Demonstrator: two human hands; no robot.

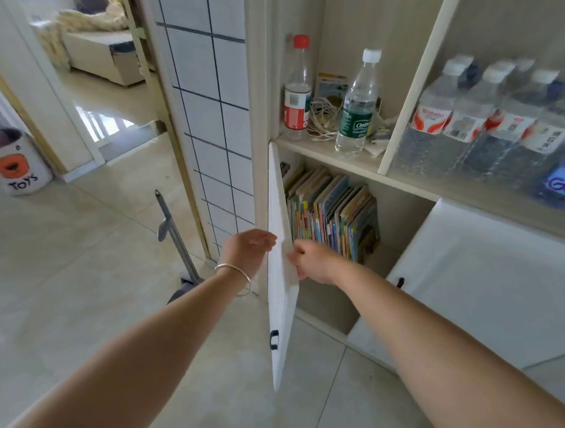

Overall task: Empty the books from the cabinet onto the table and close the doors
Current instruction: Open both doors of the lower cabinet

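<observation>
The books [332, 212] stood upright in a packed row inside the lower cabinet [403, 206] compartment, below the shelf. The left door [281, 280] hung open, edge-on to the camera; the right door [496, 276] was swung open too. The right hand [312, 260] gripped the left door's top edge, fingers curled round it, forearm stretched forward. The left hand [248, 250], fingers straight and relaxed, touched the door's outer face, a bangle [233, 278] on its wrist. Water bottles [355, 106] stood on the shelf above. A toy bin [13, 164] sat well apart on the floor.
</observation>
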